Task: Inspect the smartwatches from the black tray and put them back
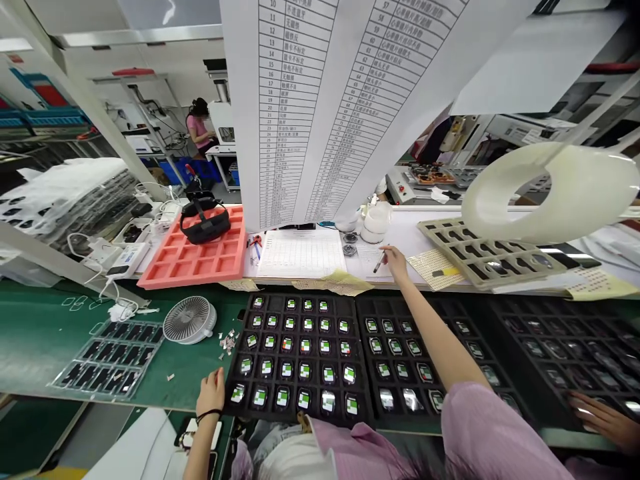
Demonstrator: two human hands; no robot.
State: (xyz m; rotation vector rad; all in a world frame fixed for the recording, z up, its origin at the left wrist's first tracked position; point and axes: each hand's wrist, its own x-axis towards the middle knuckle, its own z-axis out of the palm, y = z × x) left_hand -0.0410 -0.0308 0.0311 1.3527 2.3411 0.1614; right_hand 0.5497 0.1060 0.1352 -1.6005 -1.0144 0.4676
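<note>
My right hand (396, 264) reaches over the shelf, its fingers closed round a dark pen (379, 264). The pen's tip points down at a sheet of paper (367, 259). My left hand (211, 393) rests at the green bench's front edge, beside a black tray (232, 380), fingers loosely bent with nothing seen in them. Square watch units (287, 370), many with green-and-white faces, sit in the tray's pockets. A second black tray (371, 387) holds more units, partly hidden under my right forearm.
A small fan (190, 320), scattered small pieces (229, 342) and a clear blister tray (107, 360) lie left. The shelf holds a pink tray (195, 263), a printed form (300, 253) and a beige tray (493, 257). A hanging list (310, 100) fills the upper middle. Another person's hand (605, 419) is far right.
</note>
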